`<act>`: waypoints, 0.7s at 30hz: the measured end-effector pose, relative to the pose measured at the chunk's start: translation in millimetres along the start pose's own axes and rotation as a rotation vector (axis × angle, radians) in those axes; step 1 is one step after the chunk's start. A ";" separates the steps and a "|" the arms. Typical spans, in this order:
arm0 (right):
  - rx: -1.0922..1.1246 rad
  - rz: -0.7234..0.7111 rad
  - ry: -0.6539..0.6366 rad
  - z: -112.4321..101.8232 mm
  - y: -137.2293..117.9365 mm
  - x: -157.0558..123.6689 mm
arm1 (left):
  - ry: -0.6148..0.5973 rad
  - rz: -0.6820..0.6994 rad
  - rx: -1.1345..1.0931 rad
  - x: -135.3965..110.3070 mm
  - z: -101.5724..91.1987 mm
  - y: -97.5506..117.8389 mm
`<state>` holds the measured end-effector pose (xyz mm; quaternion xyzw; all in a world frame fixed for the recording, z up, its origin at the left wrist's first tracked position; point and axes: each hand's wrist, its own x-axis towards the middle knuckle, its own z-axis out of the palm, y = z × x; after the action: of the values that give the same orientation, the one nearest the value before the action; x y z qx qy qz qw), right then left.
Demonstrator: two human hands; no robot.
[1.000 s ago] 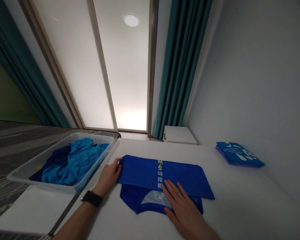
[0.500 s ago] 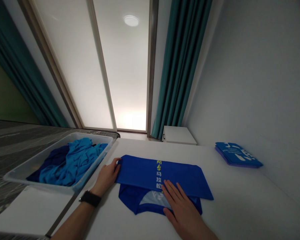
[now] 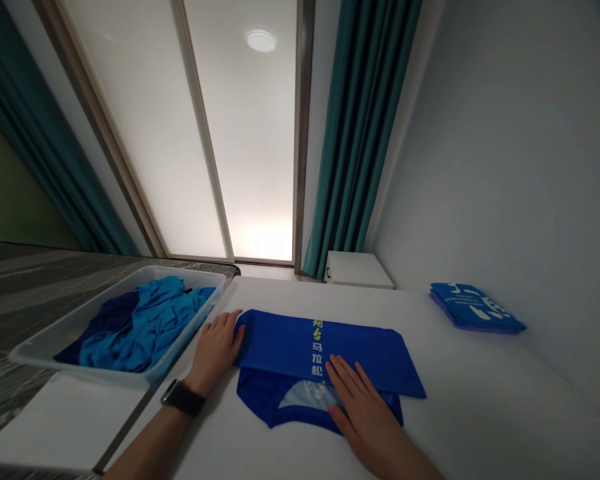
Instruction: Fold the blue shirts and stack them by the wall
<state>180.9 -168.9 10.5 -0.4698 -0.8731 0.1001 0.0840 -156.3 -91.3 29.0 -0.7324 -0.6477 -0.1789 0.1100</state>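
Note:
A blue T-shirt (image 3: 280, 343) with yellow and white printed characters is folded over on the white table (image 3: 230, 440). Its neckline and a pale grey inner panel show along the near side. My left hand (image 3: 217, 347), a dark watch on its wrist, rests at the shirt's left edge with fingers stretched out on the table and the thumb against the cloth. Flat on the right-hand part of the folded shirt lies my right hand (image 3: 363, 407), its fingers extended and covering part of the neckline.
On the left stands a translucent plastic bin (image 3: 35, 353) with crumpled blue garments (image 3: 145, 327) in it. A stack of folded blue clothes (image 3: 475, 308) lies at the right, by the wall. Past the table's far edge is a small white cabinet (image 3: 357, 269).
My left hand has turned slightly, its fingers now straighter beside the shirt's left edge. My right hand has slid a little to the right over the cloth. The fold looks nearly the same.

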 end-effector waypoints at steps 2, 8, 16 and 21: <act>-0.013 0.047 0.020 -3.7 4.8 7.9 | 0.036 0.127 -0.009 -0.2 -7.6 22.7; -0.107 0.180 0.051 -15.9 14.7 45.9 | -0.151 0.513 -0.168 -3.9 -2.3 110.7; -0.125 0.249 0.005 -8.3 17.6 65.8 | -0.203 0.539 -0.176 -3.3 37.9 131.0; -0.107 0.270 0.031 2.5 24.7 64.3 | -0.217 0.503 -0.175 -6.0 38.8 127.2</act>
<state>165.1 -102.0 5.1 -0.5884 -0.8045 0.0567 0.0581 -26.5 -98.9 0.2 -0.8916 -0.4358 -0.1216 0.0173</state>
